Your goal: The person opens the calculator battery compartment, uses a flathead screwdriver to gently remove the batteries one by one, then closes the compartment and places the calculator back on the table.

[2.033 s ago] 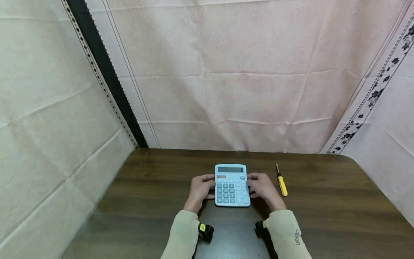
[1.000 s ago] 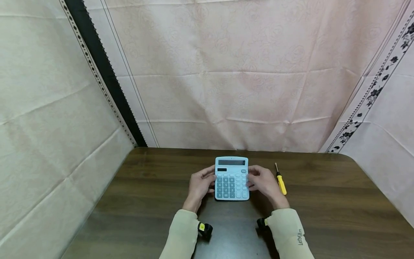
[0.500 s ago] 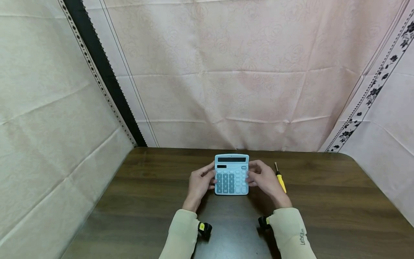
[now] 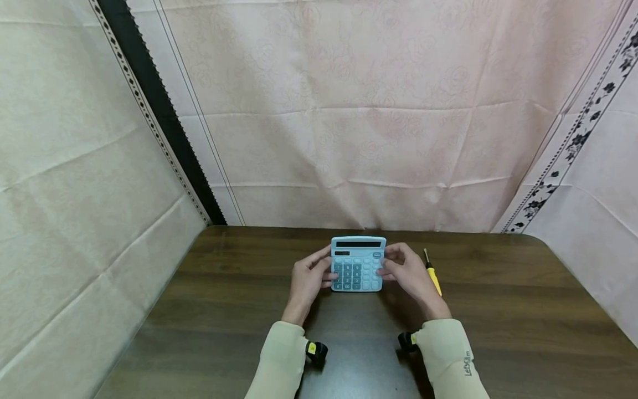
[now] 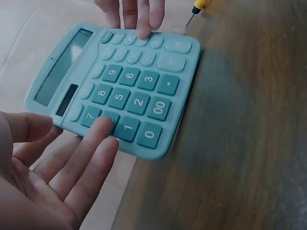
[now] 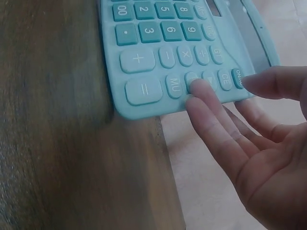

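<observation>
A light blue calculator [image 4: 357,271] is held between both hands over the brown table, tilted with its face and keys towards me. At its left edge, my left hand [image 4: 307,281] grips the side; in the left wrist view two of its fingertips [image 5: 106,123] lie over the lower number keys and another finger goes behind the case. My right hand [image 4: 406,275] grips the opposite edge, its thumb [image 6: 268,82] by the ON key and two fingertips on the front near the edge keys. The calculator's back is hidden.
A screwdriver [image 4: 433,278] with a yellow handle lies on the table [image 4: 239,299] just right of the right hand. Pale cloth [image 4: 374,122] hangs behind the table's far edge and along both sides.
Both hands have raised the calculator and tipped it more upright, shifting it towards the table's far side. Its display looks darker now. The screwdriver has stayed put.
</observation>
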Motion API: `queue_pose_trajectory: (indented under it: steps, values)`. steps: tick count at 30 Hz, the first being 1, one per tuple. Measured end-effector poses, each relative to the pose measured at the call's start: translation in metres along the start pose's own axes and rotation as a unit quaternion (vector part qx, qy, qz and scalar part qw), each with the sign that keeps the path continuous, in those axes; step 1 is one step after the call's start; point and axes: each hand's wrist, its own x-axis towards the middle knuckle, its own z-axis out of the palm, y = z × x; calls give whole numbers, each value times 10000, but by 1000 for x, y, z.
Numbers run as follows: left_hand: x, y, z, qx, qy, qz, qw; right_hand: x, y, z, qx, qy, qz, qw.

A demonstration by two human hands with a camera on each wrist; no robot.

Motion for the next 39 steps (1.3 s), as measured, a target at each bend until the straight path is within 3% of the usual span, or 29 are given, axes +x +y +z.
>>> queue_pose_trajectory:
  steps: [22,39]
  values:
    - [-2,9,-1,-474,-83,-184,9987,-2,-5,-4,298,-197,-103,9993]
    - [-6,18,-6,-487,-195,-322,9981,-2,-7,-8,663,-356,282,9968]
